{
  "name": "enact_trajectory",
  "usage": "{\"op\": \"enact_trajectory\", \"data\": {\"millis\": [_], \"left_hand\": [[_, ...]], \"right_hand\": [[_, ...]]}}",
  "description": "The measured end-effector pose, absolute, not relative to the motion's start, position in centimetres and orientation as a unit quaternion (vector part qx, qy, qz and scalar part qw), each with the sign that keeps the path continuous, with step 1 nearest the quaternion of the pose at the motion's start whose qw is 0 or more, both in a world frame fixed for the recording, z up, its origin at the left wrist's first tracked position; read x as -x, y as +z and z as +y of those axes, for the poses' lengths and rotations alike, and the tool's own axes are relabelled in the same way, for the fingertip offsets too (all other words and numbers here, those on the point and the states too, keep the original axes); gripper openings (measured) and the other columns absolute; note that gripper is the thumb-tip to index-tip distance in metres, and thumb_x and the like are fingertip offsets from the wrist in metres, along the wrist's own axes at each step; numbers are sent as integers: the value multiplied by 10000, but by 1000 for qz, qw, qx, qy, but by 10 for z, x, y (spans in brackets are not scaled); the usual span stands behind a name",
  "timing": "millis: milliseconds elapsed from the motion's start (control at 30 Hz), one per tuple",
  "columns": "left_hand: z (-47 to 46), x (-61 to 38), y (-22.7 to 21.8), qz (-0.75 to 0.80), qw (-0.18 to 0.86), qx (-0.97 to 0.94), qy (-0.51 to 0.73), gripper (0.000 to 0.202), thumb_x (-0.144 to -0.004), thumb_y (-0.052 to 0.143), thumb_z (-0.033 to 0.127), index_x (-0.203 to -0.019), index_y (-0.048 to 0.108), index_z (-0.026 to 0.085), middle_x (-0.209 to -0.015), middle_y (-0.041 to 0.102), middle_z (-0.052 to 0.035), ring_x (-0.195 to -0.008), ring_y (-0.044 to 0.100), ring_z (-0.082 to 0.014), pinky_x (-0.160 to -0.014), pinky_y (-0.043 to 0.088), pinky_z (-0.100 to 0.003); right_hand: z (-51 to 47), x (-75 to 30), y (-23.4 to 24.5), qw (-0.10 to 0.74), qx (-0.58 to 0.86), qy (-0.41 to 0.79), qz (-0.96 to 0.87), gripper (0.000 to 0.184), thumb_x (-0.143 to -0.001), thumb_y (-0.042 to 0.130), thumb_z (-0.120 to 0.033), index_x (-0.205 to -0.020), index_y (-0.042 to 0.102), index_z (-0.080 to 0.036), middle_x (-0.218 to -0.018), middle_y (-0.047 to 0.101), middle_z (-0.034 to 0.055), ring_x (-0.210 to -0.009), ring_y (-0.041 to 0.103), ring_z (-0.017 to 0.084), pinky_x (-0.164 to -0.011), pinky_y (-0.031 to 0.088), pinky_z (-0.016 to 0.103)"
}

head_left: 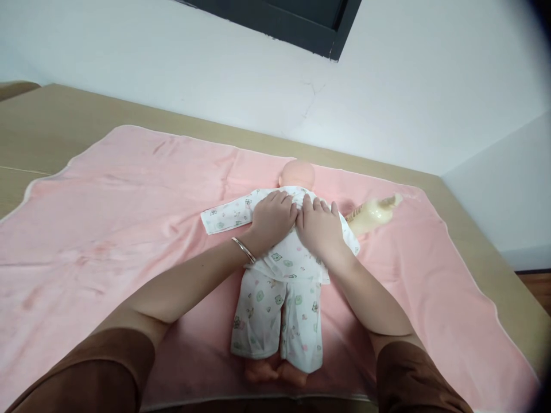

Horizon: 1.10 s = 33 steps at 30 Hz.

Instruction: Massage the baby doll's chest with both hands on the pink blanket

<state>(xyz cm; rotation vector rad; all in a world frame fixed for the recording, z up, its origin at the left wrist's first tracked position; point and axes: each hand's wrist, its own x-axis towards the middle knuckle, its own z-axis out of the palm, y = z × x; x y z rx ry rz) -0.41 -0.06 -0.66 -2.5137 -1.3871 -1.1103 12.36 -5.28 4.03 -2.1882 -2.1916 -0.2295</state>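
A baby doll (pixel 297 173) lies on its back on a pink blanket (pixel 129 201), head away from me, feet near the front edge. It wears a white printed top (pixel 228 213) and matching trousers (pixel 279 315). Both of my hands rest side by side on the doll's chest. My left hand (pixel 272 218), with a bangle on the wrist, has its fingers curled on the top's fabric near the collar. Beside it, my right hand (pixel 321 225) lies on the top, fingers bent at the neckline. The doll's bare right-side arm (pixel 374 213) sticks out of the garment.
The blanket covers a wooden table (pixel 43 120) that stands against a white wall (pixel 387 86). A dark frame (pixel 301 23) hangs on the wall above. The table's right edge (pixel 486 246) drops toward a wooden floor.
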Motion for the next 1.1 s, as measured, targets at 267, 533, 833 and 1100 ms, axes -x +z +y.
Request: {"op": "enact_trajectory", "data": {"millis": [267,533,833,1100], "left_hand": [[0,1,-3,-483,-18,817,-315,442,-990,426,260,-1339,578,35,-1419,602,-206,-1380,519,-322,-1173,409,-468],[10,4,-9,-447,-30,824,-346,418,-963,433,268,-1315,589,105,-1399,621,-185,-1365,535,-312,-1169,413,-526],[-7,4,-3,-468,12,812,-348,325,-986,432,275,-1107,714,166,-1239,730,-138,-1213,665,-286,-926,587,-436],[4,2,-8,-491,-46,804,-331,469,-958,438,289,-1357,565,77,-1456,577,-204,-1424,474,-361,-1183,379,-552]], "right_hand": [[-38,-137,41,31,705,-15,-708,605,-1055,242,-409,-1549,366,-83,-1530,484,238,-1449,421,354,-1198,222,577],[-29,-134,29,62,701,-43,-709,582,-1050,278,-347,-1542,377,-53,-1539,470,249,-1436,438,356,-1175,294,522],[-55,-121,35,46,679,-78,-728,520,-1044,266,-263,-1467,493,-63,-1446,568,255,-1343,545,354,-1159,314,535],[-24,-135,23,87,714,0,-695,615,-1039,279,-380,-1559,336,-57,-1603,366,254,-1519,298,373,-1190,249,578]]}}
